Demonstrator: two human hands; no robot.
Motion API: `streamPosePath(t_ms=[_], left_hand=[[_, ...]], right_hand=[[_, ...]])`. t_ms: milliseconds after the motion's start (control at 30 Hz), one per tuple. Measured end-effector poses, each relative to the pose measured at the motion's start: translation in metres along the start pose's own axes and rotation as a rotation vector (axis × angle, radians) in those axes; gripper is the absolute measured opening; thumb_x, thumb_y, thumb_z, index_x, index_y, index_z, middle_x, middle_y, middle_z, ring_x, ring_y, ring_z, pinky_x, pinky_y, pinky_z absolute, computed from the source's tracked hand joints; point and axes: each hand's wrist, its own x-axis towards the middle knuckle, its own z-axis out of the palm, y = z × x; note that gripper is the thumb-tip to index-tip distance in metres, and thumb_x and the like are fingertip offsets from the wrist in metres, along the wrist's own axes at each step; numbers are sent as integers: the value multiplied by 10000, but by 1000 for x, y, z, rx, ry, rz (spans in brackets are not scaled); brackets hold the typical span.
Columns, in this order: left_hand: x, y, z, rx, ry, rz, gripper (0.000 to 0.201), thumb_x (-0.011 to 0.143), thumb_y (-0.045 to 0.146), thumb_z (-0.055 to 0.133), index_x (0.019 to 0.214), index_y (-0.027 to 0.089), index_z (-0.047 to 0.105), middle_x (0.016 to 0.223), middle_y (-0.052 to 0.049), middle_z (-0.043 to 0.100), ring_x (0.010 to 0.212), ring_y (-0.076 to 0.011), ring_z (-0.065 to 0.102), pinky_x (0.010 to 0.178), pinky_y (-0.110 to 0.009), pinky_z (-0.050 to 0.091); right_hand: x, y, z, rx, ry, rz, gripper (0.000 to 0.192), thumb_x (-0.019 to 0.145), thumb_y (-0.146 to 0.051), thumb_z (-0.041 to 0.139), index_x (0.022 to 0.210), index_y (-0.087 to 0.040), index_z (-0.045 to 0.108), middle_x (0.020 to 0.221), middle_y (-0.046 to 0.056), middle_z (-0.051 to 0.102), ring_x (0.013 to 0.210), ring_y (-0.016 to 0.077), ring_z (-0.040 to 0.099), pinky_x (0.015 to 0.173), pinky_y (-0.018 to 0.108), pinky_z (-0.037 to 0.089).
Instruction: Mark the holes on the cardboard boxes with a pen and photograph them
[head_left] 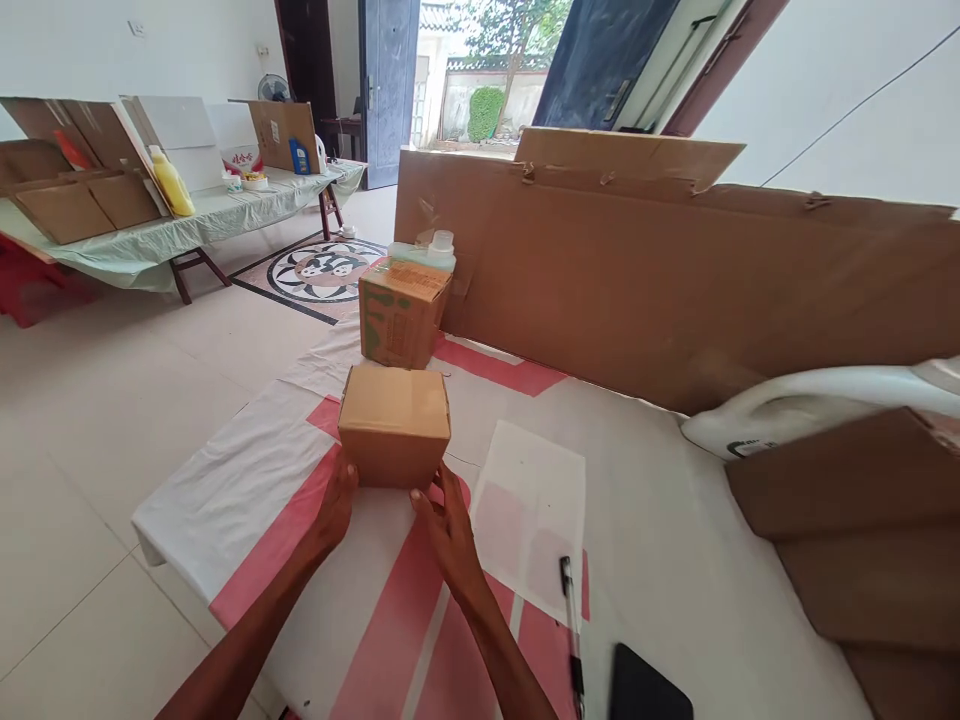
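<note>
A small closed cardboard box (394, 425) is between my two hands, low over the front of the cloth-covered table. My left hand (336, 508) grips its lower left corner. At the lower right corner, my right hand (450, 525) has its thumb on the near face and its fingers round the side. Whether the box rests on the cloth or is slightly lifted, I cannot tell. Just behind it stands a larger printed carton (401, 315). To the right of my right hand lies a thin white translucent sheet (529, 500), with a pen (571, 630) across its edge.
A tall cardboard panel (600, 260) lines the table's far side. A black flat object (649, 685) lies at the near edge. On the right are a white plastic jug (795, 405) and folded cardboard (847, 520). Another table (225, 222) with boxes and bottles stands back left.
</note>
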Motion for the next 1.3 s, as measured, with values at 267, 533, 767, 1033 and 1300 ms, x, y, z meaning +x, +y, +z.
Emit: streamPosePath(t_ms=[267, 533, 767, 1033, 1300], left_hand=[[-128, 25, -10, 171, -303, 37, 663, 1042, 686, 335, 1497, 243, 527, 1518, -164, 505, 1378, -350, 507, 1130, -528, 462], [-124, 21, 4, 262, -316, 34, 559, 1065, 616, 406, 1439, 243, 588, 1363, -139, 575, 1311, -311, 544, 1124, -499, 453], [-116, -1, -15, 194, -311, 34, 735, 1062, 697, 208, 1621, 253, 380, 1560, -158, 489, 1420, -313, 507, 1155, -516, 427], [-131, 31, -11, 259, -428, 176, 700, 1056, 692, 282, 1520, 227, 524, 1387, -157, 585, 1244, -308, 563, 1045, -486, 467], [-131, 86, 3, 291, -390, 497, 819, 988, 803, 303, 1459, 203, 601, 1276, -149, 572, 1174, -325, 544, 974, -469, 498]], right_hand=[[-100, -33, -60, -192, 242, -73, 421, 1033, -564, 542, 1287, -274, 713, 1323, 96, 671, 1175, 263, 645, 853, 352, 544], [-107, -14, -62, -110, 287, 14, 538, 1018, -627, 503, 1291, -217, 719, 1299, 128, 682, 1158, 284, 666, 910, 412, 545], [-136, 25, -59, -27, 208, 74, 779, 948, -636, 642, 1608, -286, 419, 1637, 131, 463, 1465, 326, 498, 1168, 533, 448], [-147, 19, -52, -166, 291, -87, 473, 1057, -465, 539, 1447, -202, 586, 1320, 138, 681, 1157, 256, 670, 989, 431, 552], [-171, -60, -90, -300, 470, -254, 330, 1071, -480, 524, 1183, -235, 715, 1082, 58, 712, 948, 198, 667, 792, 309, 518]])
